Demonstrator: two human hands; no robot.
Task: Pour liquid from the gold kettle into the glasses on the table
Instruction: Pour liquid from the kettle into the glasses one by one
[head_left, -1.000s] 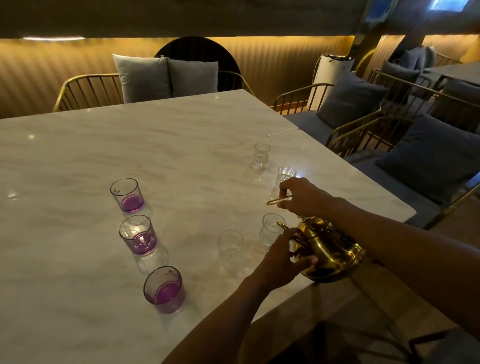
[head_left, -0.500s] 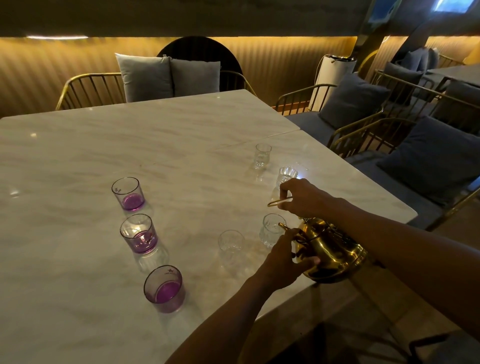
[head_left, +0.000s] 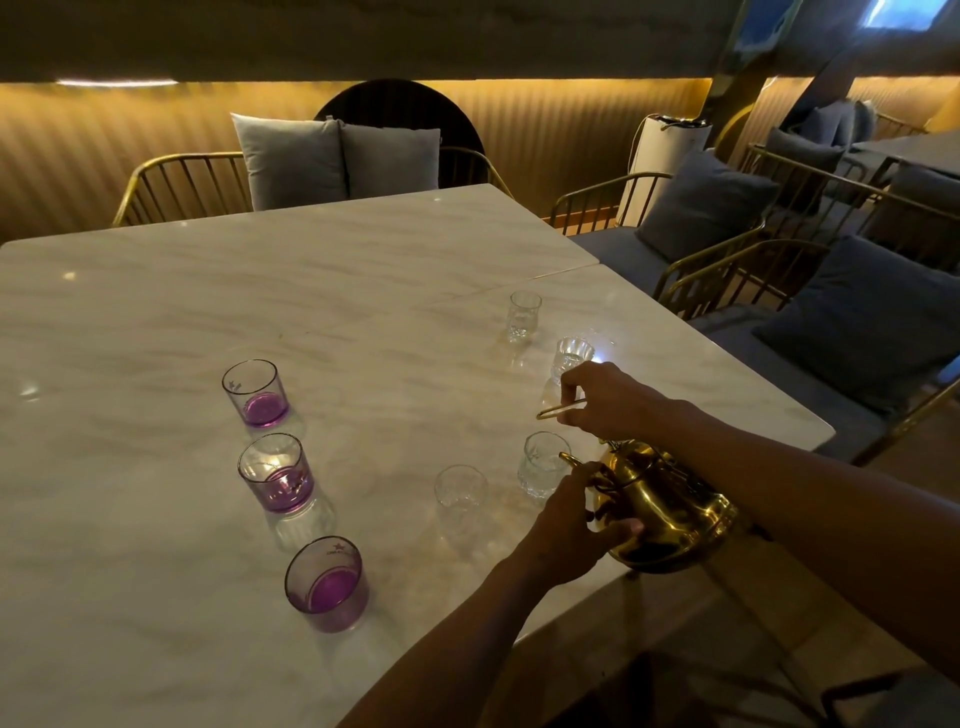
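The gold kettle is tilted over the marble table's near right edge, its spout beside a small clear glass. My right hand grips the kettle's thin gold handle from above. My left hand holds the kettle's front side under the spout. More clear glasses stand nearby: one to the left, one behind my right hand, one farther back. I cannot see any liquid flowing.
Three tumblers with purple liquid stand in a row at the left. Gold-framed chairs with grey cushions surround the table. The table edge runs close under the kettle.
Almost nothing has moved; both hands and the kettle keep the same pose beside the small clear glass.
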